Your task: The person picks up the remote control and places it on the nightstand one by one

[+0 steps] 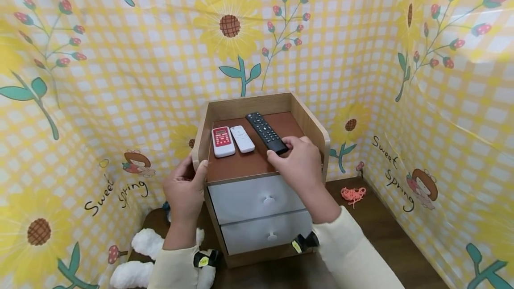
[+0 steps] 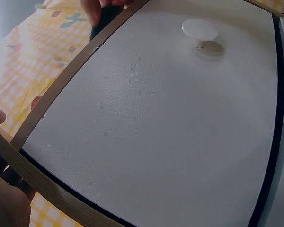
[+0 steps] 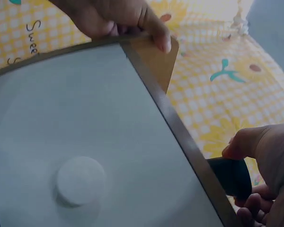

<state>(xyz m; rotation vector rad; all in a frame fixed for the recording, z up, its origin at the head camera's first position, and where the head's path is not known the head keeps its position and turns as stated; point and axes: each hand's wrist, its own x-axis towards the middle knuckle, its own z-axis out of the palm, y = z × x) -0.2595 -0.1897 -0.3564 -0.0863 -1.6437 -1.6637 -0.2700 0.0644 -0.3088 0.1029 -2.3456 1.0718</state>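
Note:
On the brown top of a small wooden cabinet (image 1: 225,171) lie three remote controls side by side. My right hand (image 1: 299,162) pinches the near end of the long black remote control (image 1: 265,132) between thumb and fingers. In the right wrist view, that black end (image 3: 232,176) shows between the fingertips. My left hand (image 1: 186,191) grips the front edge of the cabinet's left side panel (image 1: 199,146), thumb on the inner face. Nearest to it is a white remote control with a red face (image 1: 222,142); a slim white remote control (image 1: 242,139) lies in the middle.
Raised wooden panels bound the top at left, back and right (image 1: 311,124). Below are two white drawers with round knobs (image 1: 269,200). Coral yarn (image 1: 353,195) lies on the dark floor at right, and a white fluffy thing (image 1: 134,273) at lower left. Yellow checked sheeting (image 1: 160,57) surrounds the cabinet.

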